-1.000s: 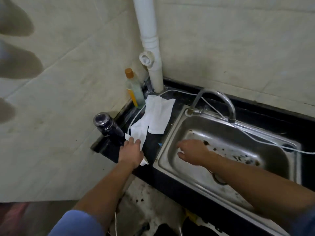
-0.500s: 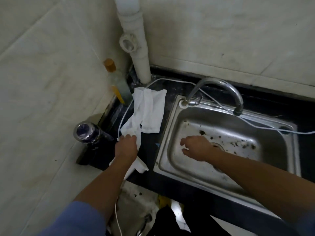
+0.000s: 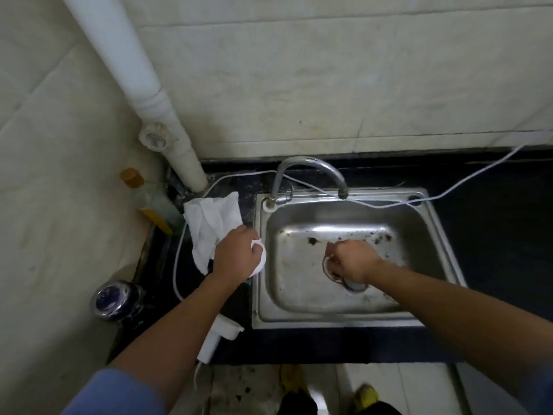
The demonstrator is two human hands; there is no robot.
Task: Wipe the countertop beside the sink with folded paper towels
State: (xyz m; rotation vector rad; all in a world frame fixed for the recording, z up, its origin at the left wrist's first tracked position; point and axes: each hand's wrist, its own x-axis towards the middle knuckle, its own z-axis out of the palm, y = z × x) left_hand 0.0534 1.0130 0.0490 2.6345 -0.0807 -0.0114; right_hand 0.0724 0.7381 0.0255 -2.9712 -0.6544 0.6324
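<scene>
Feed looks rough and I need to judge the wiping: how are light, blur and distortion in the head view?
Head view: dim, soft throughout; wide-angle bend curves the pipe and wall lines; faint sheen in the sink; paper towel under the left hand reads clearly against the dark countertop; floor edge smeared.

Towels: crumpled white paper towels (image 3: 211, 229), spread flat beyond left-hand fingers (image 3: 253, 235)
Countertop: glossy black stone countertop (image 3: 191, 265), beneath those fingers

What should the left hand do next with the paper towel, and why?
Probably push the paper towels away along the black countertop toward the pipe. The left hand has a grip on them beside the sink, and that strip looks unwiped.
</scene>
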